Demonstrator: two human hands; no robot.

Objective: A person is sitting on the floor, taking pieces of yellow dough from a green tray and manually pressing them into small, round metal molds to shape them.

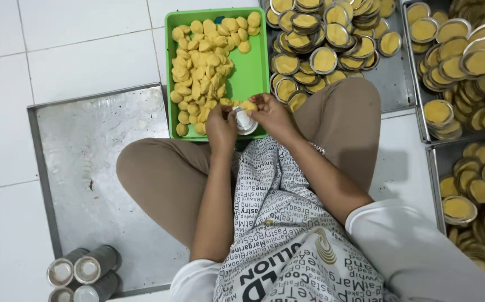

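Note:
My left hand (221, 126) and my right hand (270, 114) meet over the near edge of a green tray (253, 67). Together they hold a small round metal mould (245, 122). The fingers of my right hand also pinch a yellow dough ball (248, 105) just above the mould. The green tray's left half is heaped with several yellow dough balls (203, 61). I sit cross-legged on the floor, with brown trousers and a printed apron below the hands.
A bare metal baking tray (86, 168) lies on the white tiled floor at left. Stacks of empty round moulds (83, 271) lie at its near corner. Metal trays (399, 84) at the top and right hold several dough-filled moulds (321, 45).

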